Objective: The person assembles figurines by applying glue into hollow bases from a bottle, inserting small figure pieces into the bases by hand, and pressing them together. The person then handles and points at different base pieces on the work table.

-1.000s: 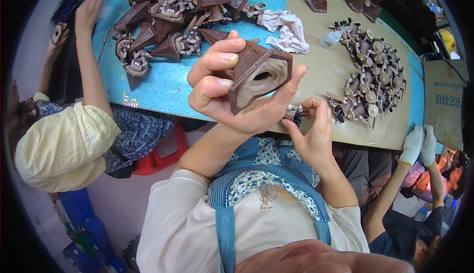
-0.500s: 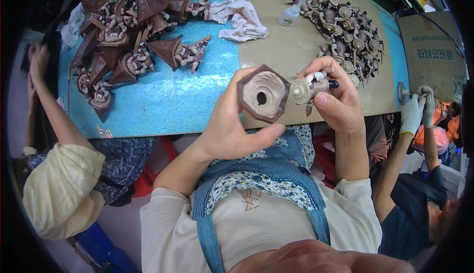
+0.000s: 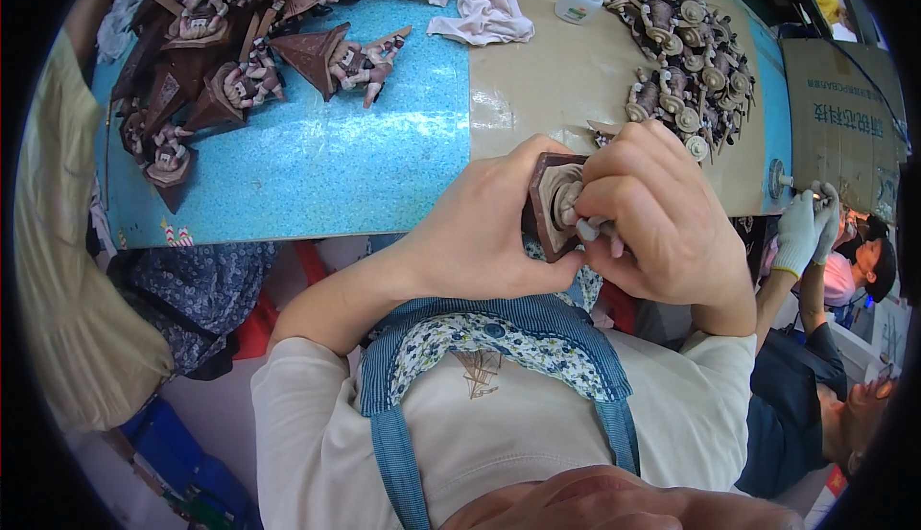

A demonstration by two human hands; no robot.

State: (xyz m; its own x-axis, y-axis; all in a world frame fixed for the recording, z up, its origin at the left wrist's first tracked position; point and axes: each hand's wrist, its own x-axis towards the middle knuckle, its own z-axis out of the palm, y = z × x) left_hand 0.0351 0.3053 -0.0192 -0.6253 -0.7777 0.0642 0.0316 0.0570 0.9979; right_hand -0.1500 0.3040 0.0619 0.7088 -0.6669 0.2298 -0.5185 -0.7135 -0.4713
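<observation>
Over the table's near edge, my left hand (image 3: 480,228) is closed around a dark brown angular base (image 3: 544,206) with a paler, rippled hollow. From the right, my right hand (image 3: 667,218) grips a small painted figurine (image 3: 597,228), mostly covered by my fingers. The figurine's round foot meets the hollow of the base; how deep it sits, I cannot tell. Similar figurines (image 3: 686,60) lie in a heap at the far right. At the far left is a pile of brown bases with figurines attached (image 3: 206,70), and one such assembled piece (image 3: 350,65) lies at its right side.
The table (image 3: 355,165) has a blue speckled left part and a tan middle. White cloths (image 3: 484,2) and a small translucent bottle (image 3: 582,0) lie toward the back. A cardboard box (image 3: 844,117) stands at the right. Co-workers sit on both sides, one with gloved hands (image 3: 801,228).
My right hand has brought the figurine left against the base, which has turned in my left hand. The co-worker at the left has leaned forward over the table's end.
</observation>
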